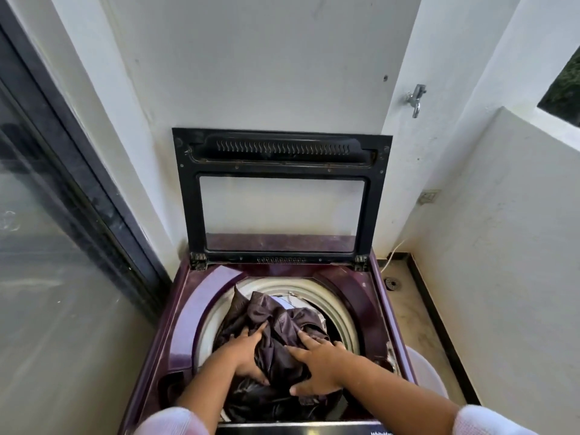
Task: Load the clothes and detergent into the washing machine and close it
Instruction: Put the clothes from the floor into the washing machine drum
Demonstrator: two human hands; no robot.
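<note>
- Low in the centre of the frame, our left hand [248, 350] grips a fold of the dark clothes [282, 324]. Our right hand [317, 368] presses them flat with spread fingers, inside the drum [337, 301] of the purple washing machine [191, 312].
- We judge the cloth is heaped near the rim. A loose edge could catch under the lid [188, 199], which stands upright at centre.
- No detergent shows, so we might close up without it.
- The machine sits in a narrow corner between 2 white walls, with a tap [416, 98] at upper right, a glass door [47, 246] at left and a floor drain [390, 283] at right.
</note>
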